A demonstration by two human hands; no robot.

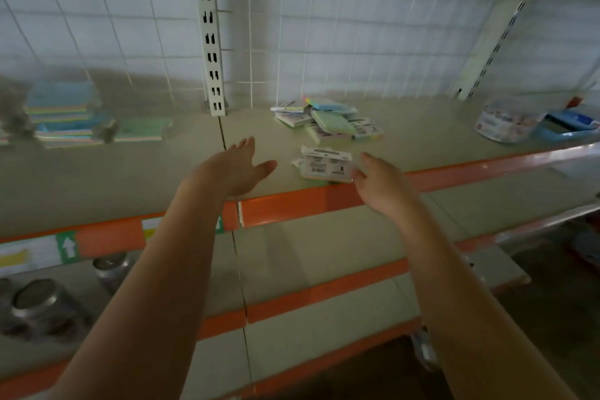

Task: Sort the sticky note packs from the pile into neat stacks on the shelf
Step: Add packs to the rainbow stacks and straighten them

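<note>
Shelf [422,127] holds one pile [328,120], two packs [324,164] touched by right hand [383,185]; left hand [233,169] spread, holding nothing.

shelf edge [292,209]: orange | pile of packs [328,120]: pastel green, blue, pink | stacks [65,114]: blue-green striped | wall grid [324,26]: white

Metal tins [35,300], blue packet [571,123]

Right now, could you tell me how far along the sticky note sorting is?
Partly done. Neat stacks already stand at the shelf's left, though blurred. The right hand touches a small bundle of packs near the shelf edge; the left hand is open and empty. The loose pile behind is unsorted.
</note>
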